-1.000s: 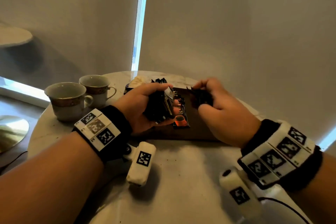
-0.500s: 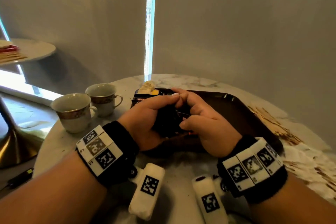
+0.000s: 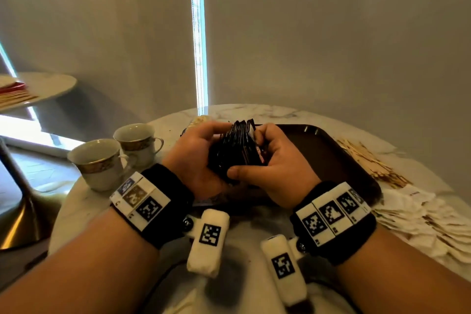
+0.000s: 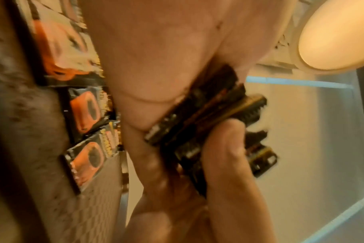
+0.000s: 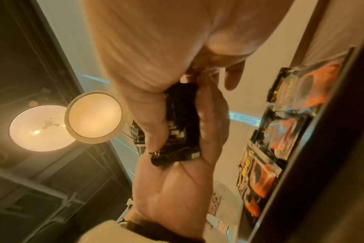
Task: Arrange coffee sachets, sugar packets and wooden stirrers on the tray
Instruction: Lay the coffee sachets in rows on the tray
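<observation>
Both hands hold one stack of black coffee sachets [image 3: 237, 150] above the left part of the dark brown tray [image 3: 328, 155]. My left hand [image 3: 196, 155] grips the stack from the left, and my right hand [image 3: 275, 166] grips it from the right with the thumb under it. In the left wrist view the stack [image 4: 208, 118] is pinched edge-on between the fingers. Several sachets with orange cups [image 5: 262, 177] lie flat in a row on the tray. Wooden stirrers [image 3: 372, 160] and white sugar packets [image 3: 423, 216] lie on the table right of the tray.
Two gold-banded cups [image 3: 99, 160] [image 3: 137, 143] stand at the left on the round marble table [image 3: 242, 257]. A small pale pile [image 3: 200, 120] lies behind the tray's far left corner. A second round table [image 3: 43, 86] stands at far left. A grey wall is close behind.
The right hand, apart from the left a second ago, has joined it on the sachet stack, and both have lifted it slightly. The head view has tilted up and right.
</observation>
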`<state>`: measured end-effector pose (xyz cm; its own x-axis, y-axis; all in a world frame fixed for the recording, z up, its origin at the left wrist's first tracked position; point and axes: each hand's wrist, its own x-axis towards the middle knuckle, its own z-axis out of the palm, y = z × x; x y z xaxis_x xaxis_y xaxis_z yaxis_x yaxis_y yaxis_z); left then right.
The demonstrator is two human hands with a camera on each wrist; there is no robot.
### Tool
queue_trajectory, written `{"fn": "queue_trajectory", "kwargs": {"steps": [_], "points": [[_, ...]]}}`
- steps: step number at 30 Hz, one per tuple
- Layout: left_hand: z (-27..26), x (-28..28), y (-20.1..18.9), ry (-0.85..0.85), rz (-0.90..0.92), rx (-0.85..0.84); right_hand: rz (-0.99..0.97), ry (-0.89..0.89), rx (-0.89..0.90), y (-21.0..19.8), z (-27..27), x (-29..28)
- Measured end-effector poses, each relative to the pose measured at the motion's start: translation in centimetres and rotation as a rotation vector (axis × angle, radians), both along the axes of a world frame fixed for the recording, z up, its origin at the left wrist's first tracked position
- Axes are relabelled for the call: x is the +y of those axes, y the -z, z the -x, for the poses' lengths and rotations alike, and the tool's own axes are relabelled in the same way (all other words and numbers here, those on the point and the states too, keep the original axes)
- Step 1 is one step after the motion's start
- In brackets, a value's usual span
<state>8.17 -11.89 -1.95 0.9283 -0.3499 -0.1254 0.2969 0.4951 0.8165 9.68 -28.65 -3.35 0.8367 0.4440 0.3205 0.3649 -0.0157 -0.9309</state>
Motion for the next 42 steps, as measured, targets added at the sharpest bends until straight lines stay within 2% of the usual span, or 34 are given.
{"fn": "queue_trajectory", "kwargs": {"steps": [5,10,14,26,37,42], "points": [[0.5,1.1,1.4,0.046,0.007,0.006,0.051,-0.042,0.023,0.6,0.4,0.7],[0.5,0.2,1.5,0.004,-0.038,0.028,0.055,0.011,0.024,0.8,0.4,0.7],[0.3,0.4,1.6,0.013,-0.004,0.073,0.104,0.017,-0.015,1.0,0.4,0.8],[0.8,0.6,1.4,0.075,-0.055,-0.002,0.109,-0.028,-0.06,0.9,0.5,0.6],[1.0,0.0,1.1,-0.017,-0.033,-0.096,0.1,-0.162,-0.124,0.5,0.4,0.4],[0.7,0.7,1.0,-0.076,-0.005,-0.073,0.091,-0.175,-0.117,0.6,0.1,-0.1]]}}
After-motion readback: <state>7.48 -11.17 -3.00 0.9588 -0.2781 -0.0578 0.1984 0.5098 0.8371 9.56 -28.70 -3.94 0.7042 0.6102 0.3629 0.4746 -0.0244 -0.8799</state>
